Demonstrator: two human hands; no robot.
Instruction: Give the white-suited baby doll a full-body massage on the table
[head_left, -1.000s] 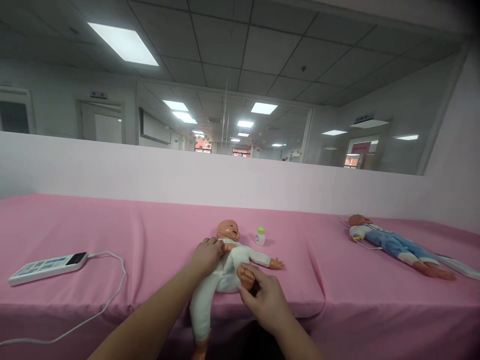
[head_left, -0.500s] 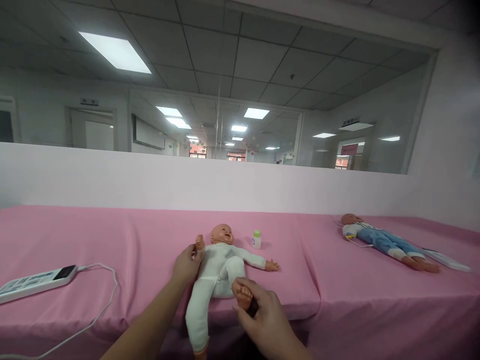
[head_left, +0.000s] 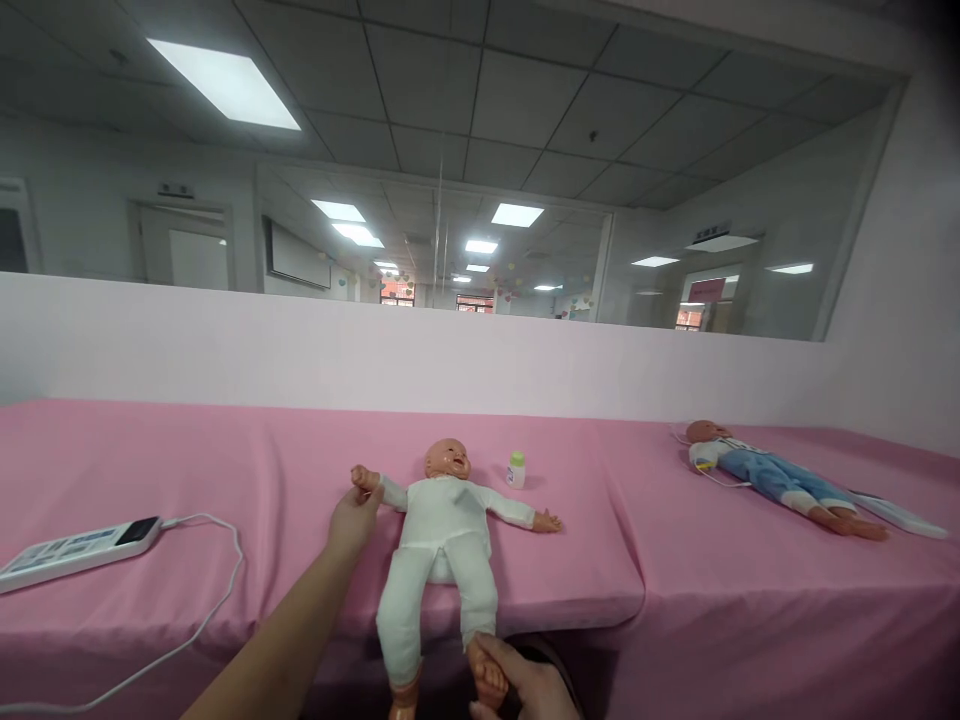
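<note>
Now left hand (head_left: pixel 352 520) pinching doll (head_left: pixel 442 540) wrist, right hand (head_left: pixel 525 690) wrapped round foot — light, floppy cloth limbs, hard plastic ends; grip those.

1. Looks like a training room for infant care, not a home: a long bench under a pink sheet (head_left: pixel 187 450) with a baby doll (head_left: pixel 442 530) and a second doll (head_left: pixel 765 480) laid out.
2. Office-style ceiling panels (head_left: pixel 225 85) and glass partitions (head_left: pixel 465 260) behind.
</note>
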